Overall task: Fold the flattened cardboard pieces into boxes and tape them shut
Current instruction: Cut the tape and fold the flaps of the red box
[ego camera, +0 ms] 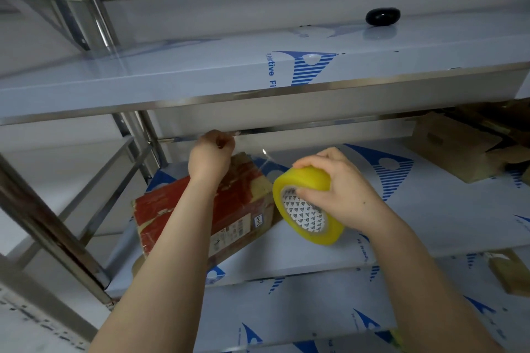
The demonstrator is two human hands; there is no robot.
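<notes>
A cardboard box [238, 209] with red print and a shipping label lies on the middle shelf [430, 223], its near corner past the shelf's front edge. My right hand [341, 192] grips a yellow roll of clear tape [308, 206] just right of the box. My left hand [212, 155] is raised above the box's far end and pinches the free end of a clear tape strip [263, 156] that stretches from the roll.
A steel shelf rack with blue-printed protective film surrounds the work. The upper shelf [200, 86] hangs just above my left hand, a black round object [383, 16] on it. More cardboard boxes [464, 149] sit at the right. A lower shelf [315, 309] lies beneath. Steel posts [51, 226] stand left.
</notes>
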